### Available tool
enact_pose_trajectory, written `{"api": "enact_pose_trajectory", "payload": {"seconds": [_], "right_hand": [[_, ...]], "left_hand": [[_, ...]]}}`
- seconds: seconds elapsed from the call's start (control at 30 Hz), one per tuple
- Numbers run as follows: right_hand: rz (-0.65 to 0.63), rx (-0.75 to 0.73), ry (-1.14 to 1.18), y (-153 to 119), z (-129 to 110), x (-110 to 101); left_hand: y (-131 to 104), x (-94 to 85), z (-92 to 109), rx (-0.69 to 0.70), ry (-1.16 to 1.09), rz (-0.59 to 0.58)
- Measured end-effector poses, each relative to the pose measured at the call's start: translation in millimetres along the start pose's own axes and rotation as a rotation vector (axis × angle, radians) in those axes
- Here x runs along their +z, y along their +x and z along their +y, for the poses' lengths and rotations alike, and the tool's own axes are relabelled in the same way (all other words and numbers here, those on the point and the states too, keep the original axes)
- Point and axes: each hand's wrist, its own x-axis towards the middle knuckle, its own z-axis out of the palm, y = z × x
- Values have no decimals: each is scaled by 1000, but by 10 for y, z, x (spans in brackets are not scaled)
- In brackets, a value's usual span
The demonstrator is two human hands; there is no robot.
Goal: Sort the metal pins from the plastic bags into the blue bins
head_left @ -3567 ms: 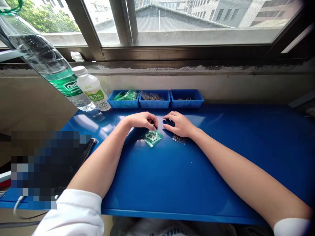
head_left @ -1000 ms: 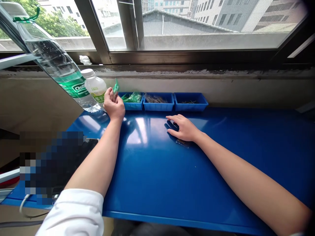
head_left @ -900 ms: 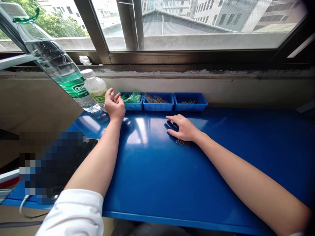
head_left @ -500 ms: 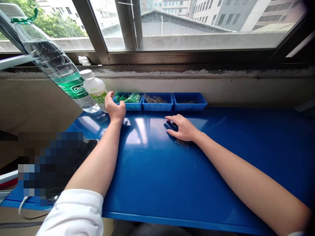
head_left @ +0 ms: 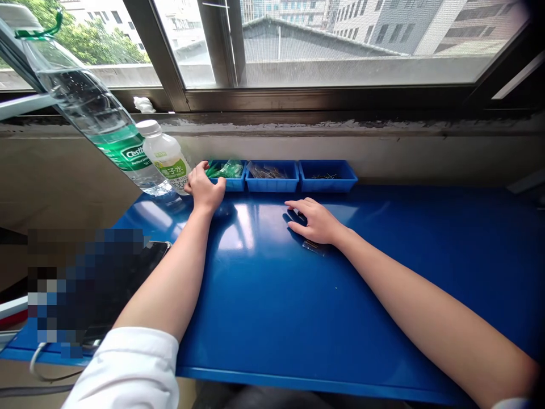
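My left hand (head_left: 205,184) is at the left end of the left blue bin (head_left: 233,185), its thumb apart from the fingers; I see nothing in it. Green pieces and a green-tinted plastic bag (head_left: 232,168) lie in that bin. My right hand (head_left: 314,220) rests low over the blue table, thumb and fingers spread. By its wrist lies a small clear packet (head_left: 314,247) with thin pins inside, partly covered by the hand. The middle bin (head_left: 272,185) holds a clear bag of thin pieces (head_left: 266,170). Thin loose pins (head_left: 327,176) lie in the right bin (head_left: 328,185).
A tall water bottle (head_left: 114,142) and a smaller white-capped bottle (head_left: 164,153) stand left of the bins. A dark phone-like device (head_left: 149,261), partly blurred out, lies on the left of the table (head_left: 272,318). The window ledge runs behind.
My left hand has shifted right, from beside the small bottle to over the left bin's end. My right hand has stayed in place.
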Motion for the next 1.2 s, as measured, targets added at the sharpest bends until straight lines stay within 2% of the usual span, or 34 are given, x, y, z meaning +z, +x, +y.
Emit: {"api": "enact_pose_trajectory", "payload": {"seconds": [0.23, 0.3, 0.43, 0.53, 0.6, 0.7, 0.73, 0.8, 0.9, 1.0, 1.1, 1.2], "right_hand": [[69, 123, 230, 0, 47, -14], [54, 116, 255, -8, 57, -34], [1, -13, 98, -14, 22, -46], [23, -35, -53, -7, -26, -15], [46, -8, -132, 0, -39, 15], [94, 66, -207, 14, -9, 58], [115, 99, -211, 21, 13, 69], [160, 172, -171, 36, 66, 80], [226, 258, -17, 62, 138, 71], [266, 316, 121, 81, 167, 44], [287, 342, 179, 88, 156, 20], [317, 351, 213, 84, 131, 6]], "left_hand": [[-18, 27, 12, 47, 66, -50], [-34, 41, 14, 59, 77, -63], [-118, 68, 91, 151, 98, 14], [-240, 78, 248, 350, 57, 20], [-356, 84, 392, 553, 1, -116], [-584, 97, 630, 924, -64, -497], [-669, 102, 707, 1002, -85, -589], [-831, 110, 842, 1100, -137, -696], [-1005, 116, 965, 1189, -179, -784], [-1058, 123, 988, 1233, -162, -806], [-1026, 137, 950, 1197, -129, -796], [-971, 158, 893, 1096, -121, -751]]}}
